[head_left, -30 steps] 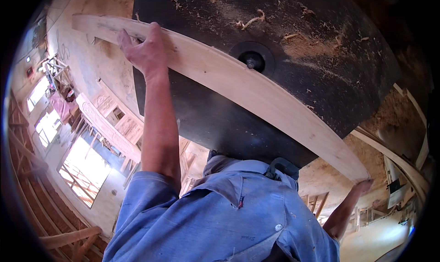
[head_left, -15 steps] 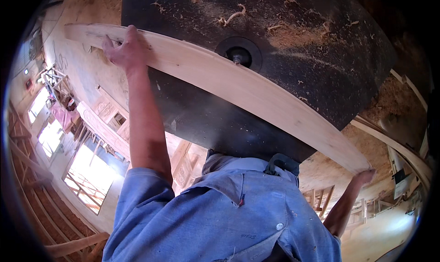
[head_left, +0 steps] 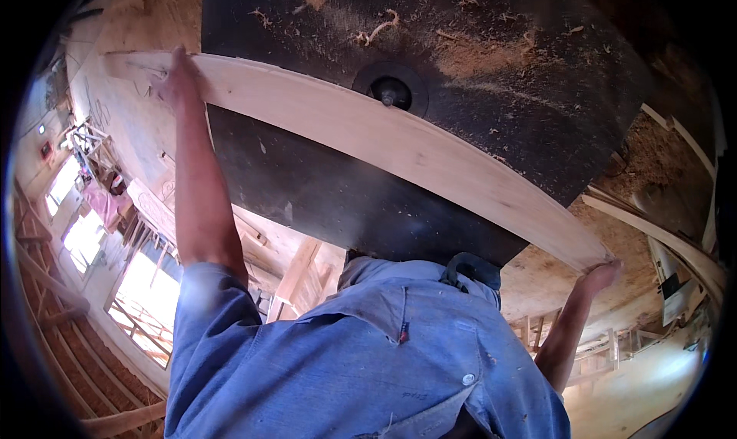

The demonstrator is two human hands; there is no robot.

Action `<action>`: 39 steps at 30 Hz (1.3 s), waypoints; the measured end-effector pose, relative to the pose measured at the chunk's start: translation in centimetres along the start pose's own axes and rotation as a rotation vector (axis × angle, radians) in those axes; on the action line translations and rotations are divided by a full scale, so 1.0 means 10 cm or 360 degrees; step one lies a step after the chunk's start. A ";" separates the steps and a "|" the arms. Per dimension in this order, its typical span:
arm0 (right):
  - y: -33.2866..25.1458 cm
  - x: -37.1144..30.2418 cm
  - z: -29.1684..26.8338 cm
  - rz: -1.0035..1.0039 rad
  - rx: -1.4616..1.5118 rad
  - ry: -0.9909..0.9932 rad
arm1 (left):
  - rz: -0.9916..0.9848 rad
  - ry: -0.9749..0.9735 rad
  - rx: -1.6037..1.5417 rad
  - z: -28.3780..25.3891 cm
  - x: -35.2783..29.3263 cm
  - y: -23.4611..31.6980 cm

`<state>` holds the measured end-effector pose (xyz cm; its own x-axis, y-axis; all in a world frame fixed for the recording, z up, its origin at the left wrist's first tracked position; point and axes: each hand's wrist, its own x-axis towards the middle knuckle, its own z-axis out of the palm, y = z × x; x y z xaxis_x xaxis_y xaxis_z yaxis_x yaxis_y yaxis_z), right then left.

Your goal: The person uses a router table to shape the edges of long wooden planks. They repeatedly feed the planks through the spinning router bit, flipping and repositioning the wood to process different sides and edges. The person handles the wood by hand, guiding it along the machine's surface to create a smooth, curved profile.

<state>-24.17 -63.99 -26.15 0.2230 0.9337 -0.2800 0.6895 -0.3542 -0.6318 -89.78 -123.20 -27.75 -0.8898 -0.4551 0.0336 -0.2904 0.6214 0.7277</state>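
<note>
A long pale wooden board lies across the dark machine table, looking curved in this view. My left hand is closed round it close to its left end, past the table's left edge. At the opposite end, beyond the table's right side, my right hand grips the tip of the board. The board's far edge meets a round cutter spindle, set in a circular opening in the table top. How the fingers wrap under the board is partly hidden.
Curled shavings and sawdust cover the far part of the table. Long wooden strips lie off to the right. Carved panels and timber are on the floor at left, with bright window openings beyond.
My left hand has slid leftward along the board, nearer its left end. The board's right end and my right hand have shifted slightly left and up in the picture.
</note>
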 end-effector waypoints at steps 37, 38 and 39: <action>-0.78 -0.81 0.67 -0.0278 -0.0382 -0.0321 | -0.0252 -0.0014 -0.0217 -0.08 -0.12 0.03; -0.82 -0.88 0.74 -0.0308 -0.0363 -0.0325 | -0.0326 0.0001 -0.0223 -0.09 -0.07 0.02; -0.86 -0.93 0.81 -0.0335 -0.0340 -0.0330 | -0.0393 0.0016 -0.0227 -0.11 -0.03 0.04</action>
<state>-37.76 -70.10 -23.96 -0.0686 0.9469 -0.3143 0.8387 -0.1159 -0.5321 -89.22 -123.52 -26.72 -0.7943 -0.5886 -0.1504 -0.4450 0.3952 0.8036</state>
